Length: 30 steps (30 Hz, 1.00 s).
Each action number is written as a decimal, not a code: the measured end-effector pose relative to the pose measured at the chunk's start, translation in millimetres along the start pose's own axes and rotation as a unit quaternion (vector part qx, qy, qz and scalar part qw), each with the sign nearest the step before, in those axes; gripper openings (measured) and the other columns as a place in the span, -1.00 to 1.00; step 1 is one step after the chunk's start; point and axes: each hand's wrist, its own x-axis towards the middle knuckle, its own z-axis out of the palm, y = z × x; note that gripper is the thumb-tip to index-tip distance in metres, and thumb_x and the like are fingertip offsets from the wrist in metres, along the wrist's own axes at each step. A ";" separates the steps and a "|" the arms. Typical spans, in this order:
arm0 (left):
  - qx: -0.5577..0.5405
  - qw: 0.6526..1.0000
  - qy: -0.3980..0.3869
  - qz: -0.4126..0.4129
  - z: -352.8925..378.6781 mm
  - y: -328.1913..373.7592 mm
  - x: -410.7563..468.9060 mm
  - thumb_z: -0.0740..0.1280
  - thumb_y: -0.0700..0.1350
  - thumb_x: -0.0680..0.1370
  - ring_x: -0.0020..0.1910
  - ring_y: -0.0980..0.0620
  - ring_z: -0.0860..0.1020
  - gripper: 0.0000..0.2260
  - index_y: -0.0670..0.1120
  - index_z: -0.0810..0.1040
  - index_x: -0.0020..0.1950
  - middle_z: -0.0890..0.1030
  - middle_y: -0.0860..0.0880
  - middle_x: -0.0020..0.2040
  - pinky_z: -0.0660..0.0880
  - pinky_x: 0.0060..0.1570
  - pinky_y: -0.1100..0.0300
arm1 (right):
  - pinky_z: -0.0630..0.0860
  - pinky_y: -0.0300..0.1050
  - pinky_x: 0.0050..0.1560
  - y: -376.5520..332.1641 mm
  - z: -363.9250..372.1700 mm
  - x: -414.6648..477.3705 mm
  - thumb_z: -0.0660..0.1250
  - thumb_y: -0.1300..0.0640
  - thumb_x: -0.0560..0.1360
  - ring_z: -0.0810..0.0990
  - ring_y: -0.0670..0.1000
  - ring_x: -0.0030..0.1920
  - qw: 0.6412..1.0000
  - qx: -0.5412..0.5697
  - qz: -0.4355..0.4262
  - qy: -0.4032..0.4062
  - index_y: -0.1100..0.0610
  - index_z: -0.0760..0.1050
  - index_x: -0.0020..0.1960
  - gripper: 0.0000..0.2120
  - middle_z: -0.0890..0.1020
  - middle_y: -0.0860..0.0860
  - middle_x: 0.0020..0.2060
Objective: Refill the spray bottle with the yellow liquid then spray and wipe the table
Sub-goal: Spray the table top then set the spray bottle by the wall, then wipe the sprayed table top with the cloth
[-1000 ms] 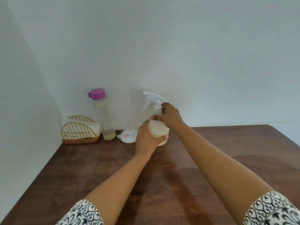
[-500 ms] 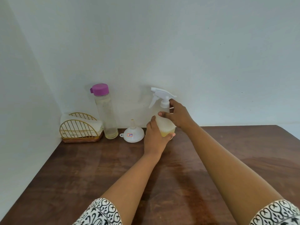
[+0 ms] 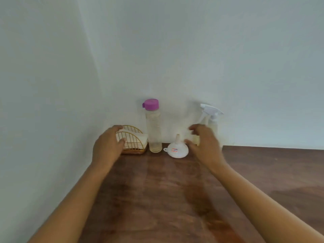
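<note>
Spray bottle: stands upright at the far edge of the table, against the wall, right of the funnel. Its white trigger head and neck are visible. The lower body is mostly hidden behind the right hand, with only a pale yellowish patch showing past the fingers.
Right hand: motion-blurred, fingers spread and gently curved, holding nothing. It is in front of the spray bottle's base, and I cannot tell whether it touches it.
Left hand: fingers loosely curved, nothing gripped that shows. It covers the left end of the rack; contact is unclear.
Rack: a gold wire arch at the far left corner holding folded white napkins, partly hidden by the left hand.
Tall bottle: clear, upright with a purple cap, between rack and funnel. A faint yellowish tint shows near its base, but the level is hard to read.
Funnel: white, mouth down and spout up, just right of the tall bottle. Its label is too small to read.
Forearms: cut off by the near edge.
</note>
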 end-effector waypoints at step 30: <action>0.380 0.875 -0.208 0.216 7.5 -38.2 69.9 0.34 0.14 0.50 0.45 -0.06 0.28 -0.34 0.08 0.14 0.52 0.41 0.00 0.43 -0.16 0.47 -0.14 | 0.44 -0.12 -0.18 -124.2 122.3 52.6 0.25 0.38 0.49 0.61 0.12 -0.02 0.937 -0.286 -0.106 -0.172 0.24 0.51 0.06 -0.82 0.61 0.14 -0.02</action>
